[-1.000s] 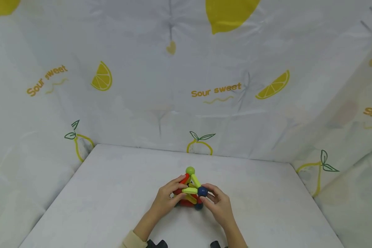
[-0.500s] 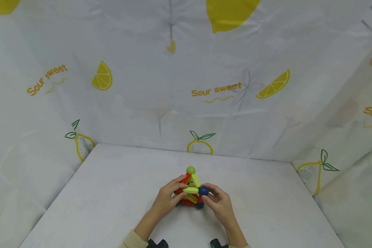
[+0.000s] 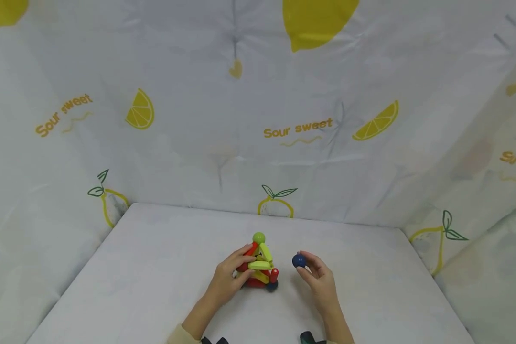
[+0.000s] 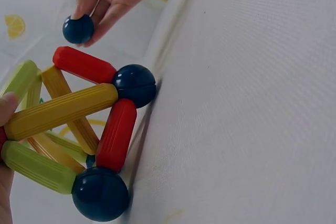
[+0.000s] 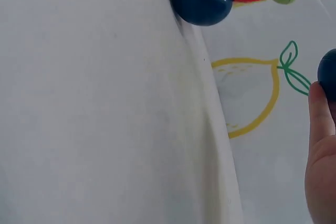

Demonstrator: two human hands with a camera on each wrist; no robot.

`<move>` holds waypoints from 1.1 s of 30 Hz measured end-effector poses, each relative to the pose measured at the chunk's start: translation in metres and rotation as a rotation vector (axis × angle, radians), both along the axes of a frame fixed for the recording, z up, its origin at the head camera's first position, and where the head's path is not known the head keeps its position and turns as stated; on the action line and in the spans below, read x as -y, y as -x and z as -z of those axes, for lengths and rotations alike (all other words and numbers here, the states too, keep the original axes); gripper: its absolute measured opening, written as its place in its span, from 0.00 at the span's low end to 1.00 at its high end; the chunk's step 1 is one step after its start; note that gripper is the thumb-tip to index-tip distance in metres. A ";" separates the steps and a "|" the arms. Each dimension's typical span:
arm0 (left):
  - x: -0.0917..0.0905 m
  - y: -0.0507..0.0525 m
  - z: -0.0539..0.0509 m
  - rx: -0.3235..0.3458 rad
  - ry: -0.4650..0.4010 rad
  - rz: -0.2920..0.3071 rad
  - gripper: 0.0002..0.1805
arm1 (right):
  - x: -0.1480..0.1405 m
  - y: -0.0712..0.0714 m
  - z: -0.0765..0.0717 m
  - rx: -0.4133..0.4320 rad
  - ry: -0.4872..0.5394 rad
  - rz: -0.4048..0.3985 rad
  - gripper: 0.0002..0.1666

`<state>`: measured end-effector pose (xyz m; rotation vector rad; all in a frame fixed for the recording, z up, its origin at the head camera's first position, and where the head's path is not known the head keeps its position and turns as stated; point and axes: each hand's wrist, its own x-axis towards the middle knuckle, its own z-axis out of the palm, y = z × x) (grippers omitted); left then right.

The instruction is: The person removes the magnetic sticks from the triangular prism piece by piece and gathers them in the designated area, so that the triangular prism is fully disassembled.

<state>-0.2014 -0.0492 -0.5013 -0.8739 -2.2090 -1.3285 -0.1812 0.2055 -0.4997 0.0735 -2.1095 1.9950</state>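
Lemon-print backdrop [image 3: 198, 143] behind table [image 3: 378, 286] | left grip [image 3: 228, 275] pinching rod frame [image 3: 260, 265] | right grip [image 3: 322, 282] pinching blue ball [image 3: 298, 261]

In your left wrist view, the upper-left blue ball [image 4: 79, 29] looks like smooth, glossy plastic, the foremost yellow rod [image 4: 63, 111] ridged plastic; in your head view, the tabletop [image 3: 176, 248] looks matt, the backdrop [image 3: 189, 143] creased.

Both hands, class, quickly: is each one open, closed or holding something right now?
Left hand: holding the ball-and-stick frame between thumb and fingers.
Right hand: pinching a single dark-blue ball, apart from the frame.
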 end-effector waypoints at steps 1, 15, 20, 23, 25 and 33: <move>0.000 -0.001 0.002 0.011 -0.016 0.007 0.17 | -0.002 0.000 0.002 0.024 -0.010 0.019 0.25; 0.007 -0.011 -0.019 0.086 -0.216 0.064 0.23 | -0.027 0.059 0.013 0.270 -0.099 0.019 0.27; 0.006 -0.010 -0.023 0.121 -0.225 0.071 0.22 | -0.031 0.079 0.014 0.285 -0.149 0.018 0.27; 0.004 -0.002 -0.008 0.130 -0.239 0.084 0.22 | -0.035 0.085 0.016 0.253 -0.190 0.028 0.26; 0.003 0.002 0.001 0.127 -0.234 0.087 0.22 | -0.038 0.087 0.019 0.236 -0.228 0.045 0.26; -0.001 -0.009 -0.019 0.115 -0.216 0.107 0.21 | -0.047 0.087 0.028 0.217 -0.379 0.099 0.27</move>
